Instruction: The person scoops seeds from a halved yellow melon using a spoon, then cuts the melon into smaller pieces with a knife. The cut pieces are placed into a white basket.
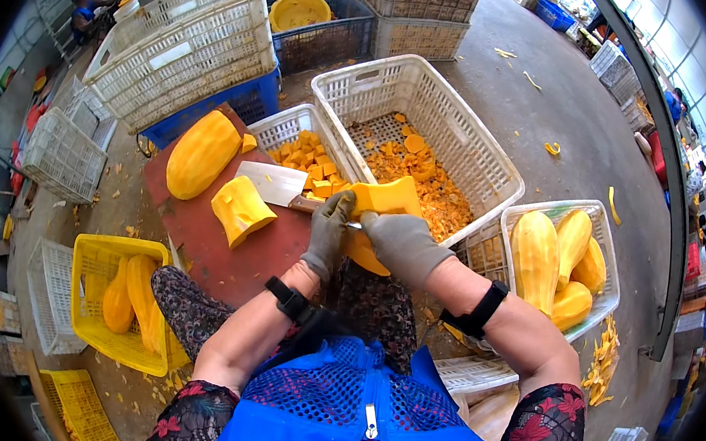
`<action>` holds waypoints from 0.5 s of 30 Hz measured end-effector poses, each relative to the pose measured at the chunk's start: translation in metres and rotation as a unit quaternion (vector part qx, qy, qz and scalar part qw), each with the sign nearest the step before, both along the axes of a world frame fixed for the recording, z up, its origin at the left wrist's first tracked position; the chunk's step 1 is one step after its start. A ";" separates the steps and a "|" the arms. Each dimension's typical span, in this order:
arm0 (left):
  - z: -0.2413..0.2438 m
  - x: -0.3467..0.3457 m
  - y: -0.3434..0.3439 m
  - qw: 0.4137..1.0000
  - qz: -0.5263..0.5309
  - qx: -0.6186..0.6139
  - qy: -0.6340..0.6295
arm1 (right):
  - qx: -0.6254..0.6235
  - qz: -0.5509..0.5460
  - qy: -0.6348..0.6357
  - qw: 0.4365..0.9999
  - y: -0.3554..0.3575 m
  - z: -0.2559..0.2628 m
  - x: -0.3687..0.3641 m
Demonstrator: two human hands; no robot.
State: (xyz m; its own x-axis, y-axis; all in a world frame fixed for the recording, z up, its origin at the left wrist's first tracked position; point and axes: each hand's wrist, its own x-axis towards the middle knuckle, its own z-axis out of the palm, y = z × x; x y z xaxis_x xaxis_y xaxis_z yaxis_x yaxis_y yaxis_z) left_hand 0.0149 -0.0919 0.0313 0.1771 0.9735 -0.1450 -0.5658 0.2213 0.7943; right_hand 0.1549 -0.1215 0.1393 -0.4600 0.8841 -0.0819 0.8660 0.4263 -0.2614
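Observation:
My gloved left hand (328, 233) grips the near left side of a hollowed orange squash piece (386, 201) above my lap. My gloved right hand (404, 245) is closed on a small metal tool (354, 225), whose shiny part shows between my hands; its kind is hard to tell. On the red cutting board (223, 269) lie a peeled squash (203, 154), a shorter cut squash piece (242, 211) and a cleaver (273, 183), its handle pointing at my left hand. Squash cubes (314, 160) fill part of a white crate behind the board.
A large white crate (460, 142) holds orange scraps. Peeled squashes (536, 255) lie in a white basket at right, others (144, 293) in a yellow basket (85, 298) at left. Stacked crates (185, 54) stand beyond the board. Peelings are scattered on the floor. A co-worker (83, 14) is far left.

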 end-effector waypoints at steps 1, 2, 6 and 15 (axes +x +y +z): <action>-0.010 -0.003 0.005 1.000 -0.016 0.012 -0.004 | -0.005 -0.006 -0.007 1.000 0.000 0.000 -0.002; -0.020 -0.004 0.009 0.999 -0.032 0.023 -0.008 | -0.011 -0.011 -0.014 1.000 -0.003 -0.001 -0.004; 0.020 -0.005 0.000 0.993 -0.081 0.057 0.067 | 0.039 0.003 0.012 0.999 -0.018 -0.007 0.015; 0.102 -0.008 0.043 0.818 -0.359 0.168 0.417 | 0.091 0.070 -0.070 0.991 -0.044 -0.024 -0.011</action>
